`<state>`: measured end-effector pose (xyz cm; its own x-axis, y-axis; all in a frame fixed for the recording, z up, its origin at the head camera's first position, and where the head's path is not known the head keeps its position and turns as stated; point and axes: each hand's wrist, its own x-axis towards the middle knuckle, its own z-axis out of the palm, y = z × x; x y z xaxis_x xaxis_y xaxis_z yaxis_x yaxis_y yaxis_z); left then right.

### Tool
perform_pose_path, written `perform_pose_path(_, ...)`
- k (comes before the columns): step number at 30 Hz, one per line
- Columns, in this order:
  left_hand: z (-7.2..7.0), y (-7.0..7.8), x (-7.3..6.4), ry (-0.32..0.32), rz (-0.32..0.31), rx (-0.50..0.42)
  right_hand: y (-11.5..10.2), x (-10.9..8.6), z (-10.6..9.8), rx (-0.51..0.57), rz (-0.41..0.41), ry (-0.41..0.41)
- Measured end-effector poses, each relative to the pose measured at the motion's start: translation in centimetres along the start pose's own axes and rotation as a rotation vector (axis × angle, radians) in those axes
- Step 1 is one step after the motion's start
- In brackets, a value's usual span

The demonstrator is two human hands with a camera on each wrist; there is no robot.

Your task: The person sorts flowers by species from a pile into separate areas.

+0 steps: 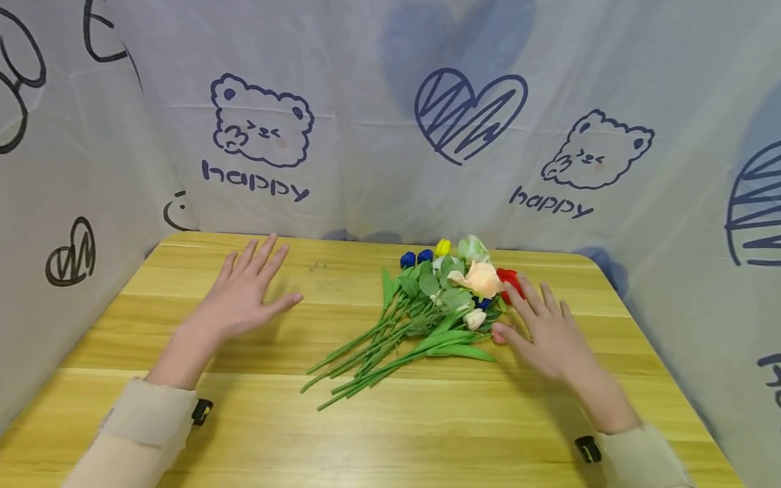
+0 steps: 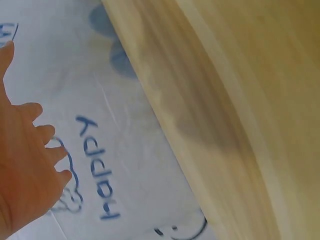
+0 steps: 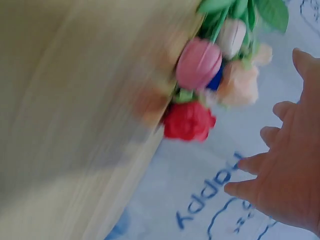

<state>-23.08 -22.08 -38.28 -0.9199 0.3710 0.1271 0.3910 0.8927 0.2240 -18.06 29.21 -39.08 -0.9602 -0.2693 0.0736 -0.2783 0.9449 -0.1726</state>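
Note:
A bunch of artificial flowers lies on the wooden table, its green stems point(image 1: 366, 362) pointing toward the near left. Among the blooms are a peach rose point(image 1: 482, 279), a red flower point(image 3: 189, 121), a pink tulip point(image 3: 199, 63), a white tulip point(image 1: 474, 319), a yellow tulip point(image 1: 443, 247) and several blue ones. My right hand point(image 1: 549, 332) is spread at the right side of the blooms, overlapping the red and pink flowers in the head view; it holds nothing. Well left of the bunch, my left hand point(image 1: 244, 298) hovers over the table with fingers spread, also holding nothing.
The wooden table point(image 1: 244, 420) has rounded far corners. White cloth point(image 1: 366, 169) printed with bears, hearts and the word happy hangs behind it and along both sides. A small black clip-like piece point(image 1: 203, 411) shows by the left sleeve, another point(image 1: 588, 449) by the right.

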Motion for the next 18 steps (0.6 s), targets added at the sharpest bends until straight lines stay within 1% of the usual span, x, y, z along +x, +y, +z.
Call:
perform_pose_path(6, 1.9, 2.3, 1.9, -0.049, 0.120, 0.045, -2.9, 0.1, 1.5, 0.017, -0.090, -0.018)
perform_pose_path(10, 3.3, 3.9, 2.9, -0.094, 0.235, 0.091, -4.7, 0.2, 2.4, 0.039, -0.187, -0.052)
perform_pose_path(12, 3.9, 4.9, 3.3, -0.131, 0.297, 0.104, -5.7, 0.3, 2.8, 0.074, -0.233, -0.075)
perform_pose_path(14, 4.5, 5.9, 3.8, -0.183, 0.355, 0.094, -6.5, 0.3, 3.1, 0.127, -0.263, -0.104)
perform_pose_path(16, 5.0, 6.8, 4.4, -0.235, 0.406, 0.087, -7.2, 0.5, 3.5, 0.172, -0.277, -0.138)
perform_pose_path(18, 5.5, 7.7, 4.9, -0.283, 0.443, 0.068, -7.7, 0.7, 3.8, 0.206, -0.278, -0.183)
